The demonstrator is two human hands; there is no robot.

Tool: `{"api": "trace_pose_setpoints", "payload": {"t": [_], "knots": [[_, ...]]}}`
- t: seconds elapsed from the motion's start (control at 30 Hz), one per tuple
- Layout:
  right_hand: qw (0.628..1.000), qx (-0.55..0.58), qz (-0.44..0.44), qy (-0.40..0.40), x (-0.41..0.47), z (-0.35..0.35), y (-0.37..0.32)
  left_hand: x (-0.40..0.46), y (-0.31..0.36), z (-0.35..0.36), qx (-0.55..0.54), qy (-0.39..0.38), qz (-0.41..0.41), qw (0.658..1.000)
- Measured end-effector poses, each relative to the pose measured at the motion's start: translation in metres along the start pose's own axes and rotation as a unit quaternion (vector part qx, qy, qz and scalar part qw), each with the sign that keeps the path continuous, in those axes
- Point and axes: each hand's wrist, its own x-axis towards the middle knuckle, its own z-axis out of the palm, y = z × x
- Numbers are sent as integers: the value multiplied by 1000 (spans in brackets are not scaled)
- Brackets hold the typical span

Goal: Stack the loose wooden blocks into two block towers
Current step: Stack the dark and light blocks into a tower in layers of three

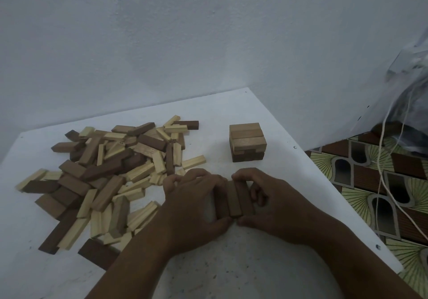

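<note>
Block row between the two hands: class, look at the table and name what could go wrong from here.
1. Both hands, left hand and right hand, squeeze a row of blocks side by side; uneven pressure may buckle or skew it.
2. The loose pile lies close to the left forearm; a sweep could scatter blocks.
3. The small tower stands just beyond the hands; lifting the row forward carelessly might knock it.

Left hand (194, 202) and right hand (275, 202) side by side; curled fingers (240, 176) gripping, thumbs nearly meeting.
</note>
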Motion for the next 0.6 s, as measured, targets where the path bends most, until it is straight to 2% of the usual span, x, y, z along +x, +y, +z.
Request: {"api": "trace_pose_setpoints", "payload": {"t": [0.1, 0.2, 0.37, 0.6], "knots": [[1000, 14, -2, -23, 1, -4, -5, 4, 1, -3, -9, -18, -3, 1000], [999, 30, -14, -12, 5, -7, -5, 8, 2, -7, -25, -29, -16, 999], [999, 8, -36, 31, 12, -22, -8, 12, 8, -19, -40, 11, -21, 999], [994, -6, -79, 71, 31, -65, -16, 50, 18, -44, -56, 42, 13, 997]]}}
